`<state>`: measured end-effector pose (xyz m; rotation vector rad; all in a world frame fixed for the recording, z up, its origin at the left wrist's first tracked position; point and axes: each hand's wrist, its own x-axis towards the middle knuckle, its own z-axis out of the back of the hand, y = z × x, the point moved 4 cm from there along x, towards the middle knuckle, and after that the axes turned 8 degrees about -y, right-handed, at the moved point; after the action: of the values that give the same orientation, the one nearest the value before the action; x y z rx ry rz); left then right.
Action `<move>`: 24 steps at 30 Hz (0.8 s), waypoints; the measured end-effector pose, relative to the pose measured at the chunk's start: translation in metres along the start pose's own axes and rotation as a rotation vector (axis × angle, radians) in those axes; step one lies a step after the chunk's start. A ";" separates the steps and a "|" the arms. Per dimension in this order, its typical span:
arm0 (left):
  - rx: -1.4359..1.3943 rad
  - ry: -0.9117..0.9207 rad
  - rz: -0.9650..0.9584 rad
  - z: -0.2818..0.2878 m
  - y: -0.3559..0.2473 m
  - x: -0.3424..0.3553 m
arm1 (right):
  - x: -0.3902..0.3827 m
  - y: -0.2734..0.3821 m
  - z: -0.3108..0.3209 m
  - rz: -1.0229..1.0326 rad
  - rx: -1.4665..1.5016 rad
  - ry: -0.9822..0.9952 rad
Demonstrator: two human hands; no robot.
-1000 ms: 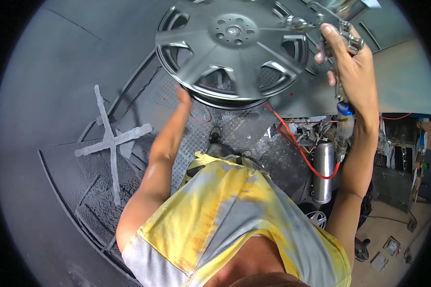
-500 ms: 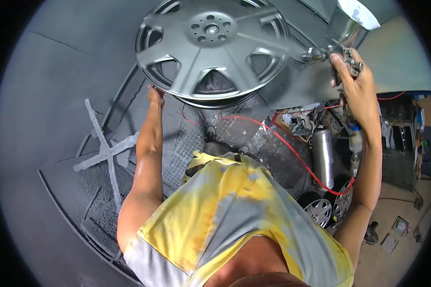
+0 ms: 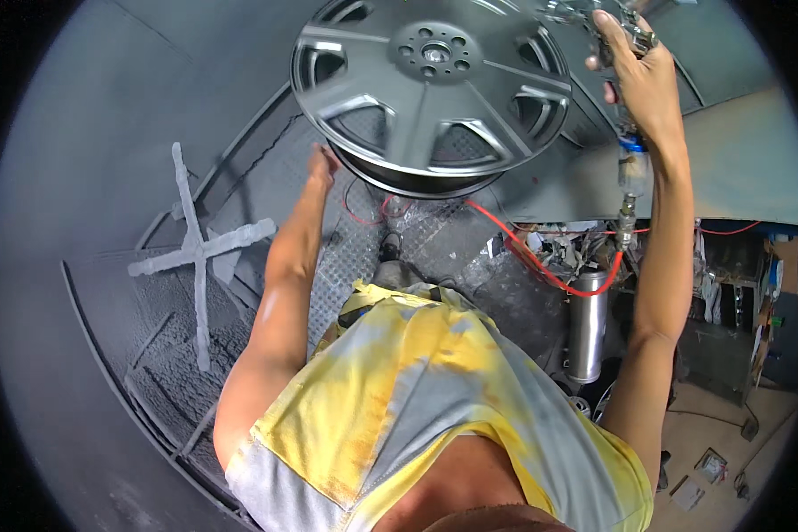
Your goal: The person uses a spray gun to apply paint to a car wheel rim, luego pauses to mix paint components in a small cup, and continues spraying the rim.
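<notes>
- While the right hand (image 3: 640, 75) grips a spray gun (image 3: 594, 18), fingers wrapped tight, its red hose (image 3: 550, 270) hangs below.
- Left hand (image 3: 322, 167) touches the grey alloy wheel's (image 3: 434, 84) lower rim; its finger spread cannot be told.

The wheel (image 3: 434, 84) fills the upper middle of the frame, with the spray gun (image 3: 607, 27) at its upper right. A cross (image 3: 195, 253) lies at the left, and a metal cylinder (image 3: 587, 324) stands at the lower right under a hose (image 3: 550, 270).
</notes>
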<state>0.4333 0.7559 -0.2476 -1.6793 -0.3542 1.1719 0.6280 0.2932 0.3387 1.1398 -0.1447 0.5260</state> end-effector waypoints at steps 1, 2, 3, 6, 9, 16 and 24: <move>-0.122 -0.057 0.052 -0.021 0.011 -0.009 | -0.008 0.002 -0.006 -0.062 0.027 0.029; -0.243 -0.121 0.104 -0.045 0.020 -0.021 | -0.019 0.002 -0.010 -0.123 0.058 0.057; -0.359 -0.188 0.149 -0.068 0.021 -0.046 | -0.034 0.001 -0.010 -0.172 -0.053 0.066; -0.495 -0.041 0.269 -0.092 0.082 -0.111 | -0.077 0.017 -0.024 -0.124 0.190 0.145; -0.510 0.023 0.363 -0.132 0.095 -0.197 | -0.122 0.006 -0.013 -0.202 0.297 0.189; -0.663 0.001 0.405 -0.165 0.100 -0.253 | -0.208 -0.028 0.025 -0.192 0.123 0.136; -0.618 0.018 0.434 -0.186 0.110 -0.264 | -0.237 -0.068 0.077 -0.197 -0.091 -0.048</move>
<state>0.4277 0.4183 -0.1989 -2.3884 -0.3749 1.4536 0.4656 0.1261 0.2270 1.0654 -0.0955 0.3150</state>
